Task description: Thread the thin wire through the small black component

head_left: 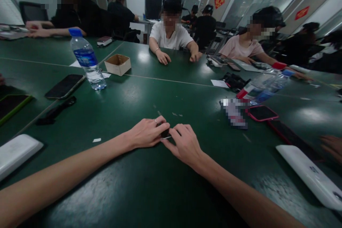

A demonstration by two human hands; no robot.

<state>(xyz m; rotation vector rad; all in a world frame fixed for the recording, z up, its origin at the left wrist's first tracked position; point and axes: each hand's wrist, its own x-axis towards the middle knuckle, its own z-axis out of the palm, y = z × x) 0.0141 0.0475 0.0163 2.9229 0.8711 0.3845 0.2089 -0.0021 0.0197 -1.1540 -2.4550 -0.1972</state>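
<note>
My left hand rests low over the middle of the green table, a ring on one finger. Its fingers are closed on a small dark object, mostly hidden between the hands. From the other side, my right hand pinches at the same object with bent fingers and thumb. A thin pale edge shows along the object's lower side, by the right fingertips. What kind of thing it is cannot be made out. Tiny pale scraps lie just beyond the hands.
A water bottle, an open small box, and a phone stand or lie ahead left. White devices flank both forearms. Bottles and a pink-edged phone are at right. Several people sit around.
</note>
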